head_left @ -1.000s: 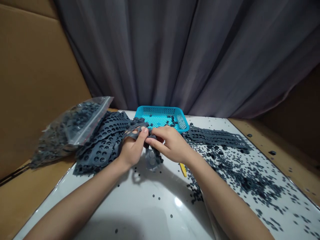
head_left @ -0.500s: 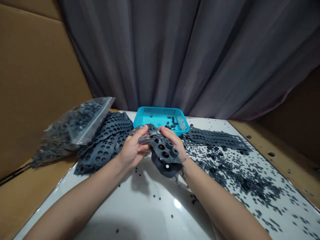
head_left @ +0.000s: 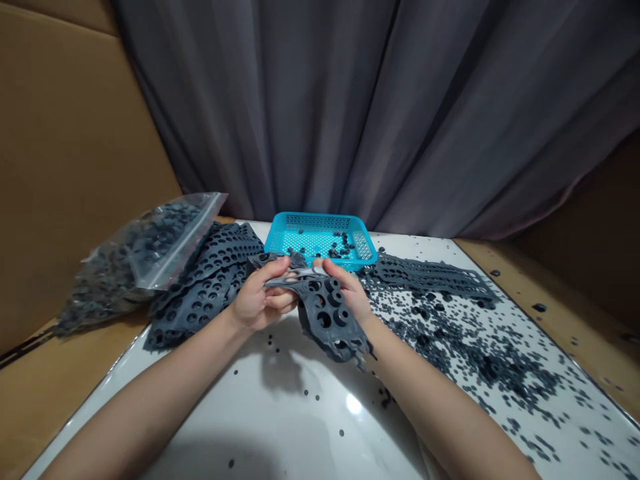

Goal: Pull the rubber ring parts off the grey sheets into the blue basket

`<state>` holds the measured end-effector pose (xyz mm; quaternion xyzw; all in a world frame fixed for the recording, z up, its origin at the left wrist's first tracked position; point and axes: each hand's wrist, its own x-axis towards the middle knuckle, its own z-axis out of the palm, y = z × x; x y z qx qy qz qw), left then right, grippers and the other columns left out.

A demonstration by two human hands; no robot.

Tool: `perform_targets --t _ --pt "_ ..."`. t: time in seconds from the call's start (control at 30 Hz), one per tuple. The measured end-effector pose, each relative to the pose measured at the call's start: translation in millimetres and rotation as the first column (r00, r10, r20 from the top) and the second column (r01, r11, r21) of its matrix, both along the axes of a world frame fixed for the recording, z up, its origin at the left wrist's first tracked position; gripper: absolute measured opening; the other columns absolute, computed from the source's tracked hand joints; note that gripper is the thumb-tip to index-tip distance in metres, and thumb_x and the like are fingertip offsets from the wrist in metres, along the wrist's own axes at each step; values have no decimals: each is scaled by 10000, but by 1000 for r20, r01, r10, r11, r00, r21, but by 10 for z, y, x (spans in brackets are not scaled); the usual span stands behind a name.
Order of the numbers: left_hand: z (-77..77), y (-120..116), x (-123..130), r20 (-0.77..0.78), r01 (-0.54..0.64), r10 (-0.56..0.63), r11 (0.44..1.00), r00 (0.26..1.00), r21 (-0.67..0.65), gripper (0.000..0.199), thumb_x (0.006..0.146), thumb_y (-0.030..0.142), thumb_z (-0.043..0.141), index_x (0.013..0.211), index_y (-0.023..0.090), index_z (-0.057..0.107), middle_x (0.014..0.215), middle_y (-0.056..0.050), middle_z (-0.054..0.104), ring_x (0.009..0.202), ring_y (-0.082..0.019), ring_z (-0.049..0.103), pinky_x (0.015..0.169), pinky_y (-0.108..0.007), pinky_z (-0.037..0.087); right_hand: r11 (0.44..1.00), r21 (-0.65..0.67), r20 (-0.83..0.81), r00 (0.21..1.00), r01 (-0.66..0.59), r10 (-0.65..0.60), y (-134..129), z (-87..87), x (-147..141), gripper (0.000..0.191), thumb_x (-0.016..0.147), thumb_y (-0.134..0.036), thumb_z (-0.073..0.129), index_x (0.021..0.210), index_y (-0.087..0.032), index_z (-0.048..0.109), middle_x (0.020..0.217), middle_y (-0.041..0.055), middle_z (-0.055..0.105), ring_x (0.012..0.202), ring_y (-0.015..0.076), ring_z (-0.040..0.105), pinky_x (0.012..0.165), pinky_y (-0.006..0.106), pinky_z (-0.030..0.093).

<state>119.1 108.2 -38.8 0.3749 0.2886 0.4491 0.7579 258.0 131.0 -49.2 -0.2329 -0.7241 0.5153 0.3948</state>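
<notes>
Over the surface (head_left: pixel 285 420), left hand (head_left: pixel 257 300) and right hand (head_left: pixel 354 293), both closed on the sheet (head_left: pixel 309 312), have swung its holed end (head_left: pixel 333 335) below their grip, seemingly straining it between them.

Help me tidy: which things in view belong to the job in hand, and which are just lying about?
Job, apparently:
- holed dark sheet, held by left hand and right hand
- probably similar sheets, blue basket, bag of dark pieces

Seemingly lying about:
- scattered dark bits
- holed strips at right
</notes>
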Motion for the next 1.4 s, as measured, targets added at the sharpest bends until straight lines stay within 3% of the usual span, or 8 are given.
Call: perform_targets --t 0.13,0.27,0.4,0.53,0.73,0.93,1.27,1.4 --pt "-50 66 -33 -166 -171 195 974 967 147 405 596 418 708 476 166 414 406 75 286 336 -28 221 325 -168 191 978 192 183 982 -85 49 22 163 162 418 870 -497 370 586 -210 264 548 -36 270 510 104 289 511 258 297" --pt "-62 107 -51 -391 -120 305 894 868 432 409 718 450 622 501 170 418 497 37 359 460 -81 342 423 -213 283 760 640 496 816 -113 -297 -31 335 294 249 910 -307 397 735 -168 506 668 17 488 656 135 407 668 297 322" --pt "-20 77 -26 -541 22 387 799 747 601 437 841 443 473 503 176 391 508 27 357 489 -97 335 460 -238 268 721 680 588 687 -133 -427 -122 402 306 258 914 -324 400 879 -141 579 758 53 577 686 148 452 680 303 325" --pt "-17 51 13 -518 47 386 766 763 641 431 869 413 437 518 174 364 513 41 331 496 -89 309 485 -232 274 735 666 603 671 -125 -432 -178 478 338 272 909 -295 410 734 -147 556 637 13 520 599 115 394 639 295 277" --pt "2 -19 60 -300 -100 277 865 913 493 486 797 485 546 503 172 319 471 56 292 444 -62 269 429 -215 239 951 298 190 981 -86 29 -118 342 267 381 895 -324 425 564 -177 305 564 -37 296 541 90 290 549 259 241" --pt "50 -63 157 -2 -388 396 902 918 191 466 566 480 758 504 152 433 443 64 362 395 -40 307 378 -184 211 958 -270 -457 889 -99 -37 -119 51 -39 334 781 -409 569 604 -191 388 636 -26 322 592 110 322 566 250 304" --pt "-136 71 180 66 -353 350 935 934 29 537 662 426 705 406 157 316 369 69 285 365 -29 292 388 -168 246 884 -464 -464 864 -51 -193 13 -148 -68 276 735 -451 596 680 -221 455 651 -20 436 639 148 462 644 292 393" --pt "-167 144 89 -14 -188 189 980 982 71 475 645 480 693 436 162 408 383 56 350 390 -55 336 426 -196 292 927 -373 -357 916 41 -185 76 -182 0 306 780 -499 537 711 -213 453 650 -20 434 585 130 426 565 268 348"
